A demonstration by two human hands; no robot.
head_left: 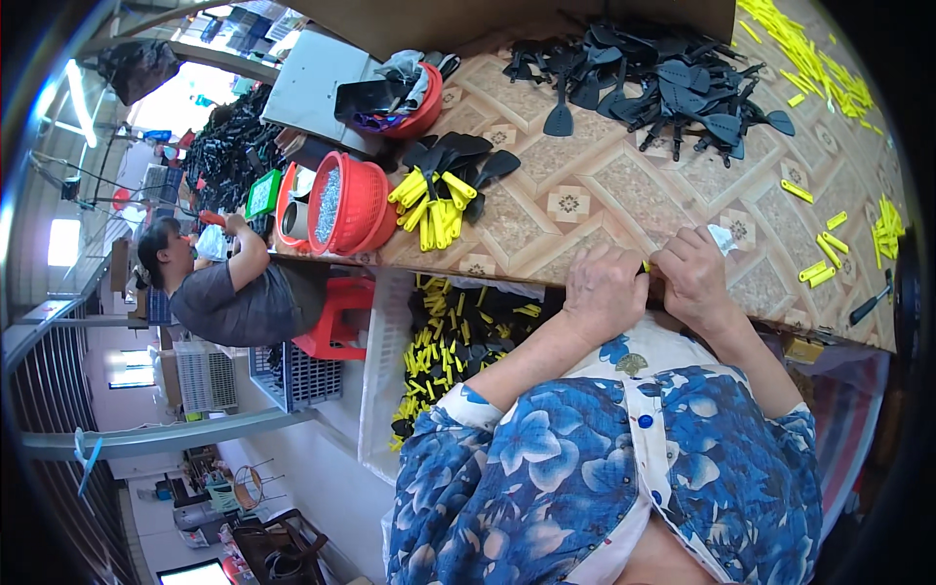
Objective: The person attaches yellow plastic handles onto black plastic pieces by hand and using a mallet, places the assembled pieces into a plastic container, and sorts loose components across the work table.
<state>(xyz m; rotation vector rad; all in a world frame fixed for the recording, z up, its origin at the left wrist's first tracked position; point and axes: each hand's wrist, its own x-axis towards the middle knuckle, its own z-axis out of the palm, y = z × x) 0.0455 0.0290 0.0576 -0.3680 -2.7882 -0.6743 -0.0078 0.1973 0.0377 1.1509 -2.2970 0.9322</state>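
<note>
At the table's near edge my left hand [606, 283] and my right hand [690, 275] are close together, fingers curled in a pinch. A speck of yellow and something dark show between them; the fingers hide the rest. Just past the right hand lies a small white scrap [722, 239]. To the right are loose yellow plastic handles [813, 272]. Left of my hands, a bundle of black spatulas with yellow handles [434, 216] lies near the table edge. A heap of black slotted spatula heads [673, 88] covers the far part of the table.
A white crate [382, 361] below the table edge holds many yellow-handled black pieces. Red baskets [356, 210], one with small metal parts, stand at left. More yellow handles [814, 58] lie far right, a black-handled tool [871, 300] near right. A person [234, 283] sits at left.
</note>
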